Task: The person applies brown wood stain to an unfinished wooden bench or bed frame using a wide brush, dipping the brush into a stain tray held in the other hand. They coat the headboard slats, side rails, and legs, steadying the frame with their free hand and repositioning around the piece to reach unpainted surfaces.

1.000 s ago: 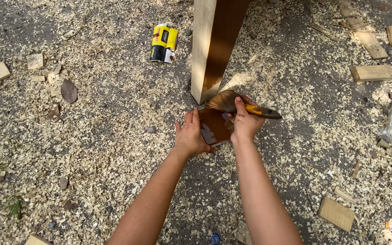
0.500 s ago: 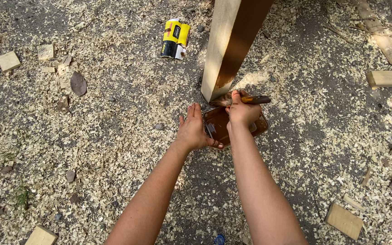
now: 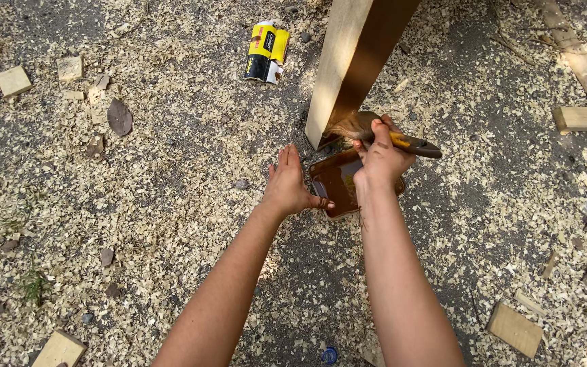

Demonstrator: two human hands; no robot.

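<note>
Gripping the paintbrush (image 3: pixel 382 134) by its yellow-and-dark handle, the right hand (image 3: pixel 380 162) has its fingers curled tight round the grip, index finger stretched forward along the ferrule, and the stain-loaded bristles are pressed against the foot of the wooden post (image 3: pixel 354 64) where it meets the ground. The left hand (image 3: pixel 290 182) lies flat beside it — fingers straight and held together, pointing up toward the post, the thumb reaching sideways to touch the near edge of the shallow tray of brown stain (image 3: pixel 338 180), which sits on the ground just beside the post's base and partly under the right wrist. The post shows a dark stained face on the right and a pale, bare face on the left, so the step in hand reads as coating the lowest part of the post. The next stroke seems to call for a light, controlled drag along the bottom edge, keeping the bristles off the wood shavings (image 3: pixel 171 204) that cover the ground — loose chips would cling to the wet brush. A yellow-and-black can (image 3: pixel 266 51) lies well apart beyond the post, and offcut blocks (image 3: pixel 585 117) are scattered about.
</note>
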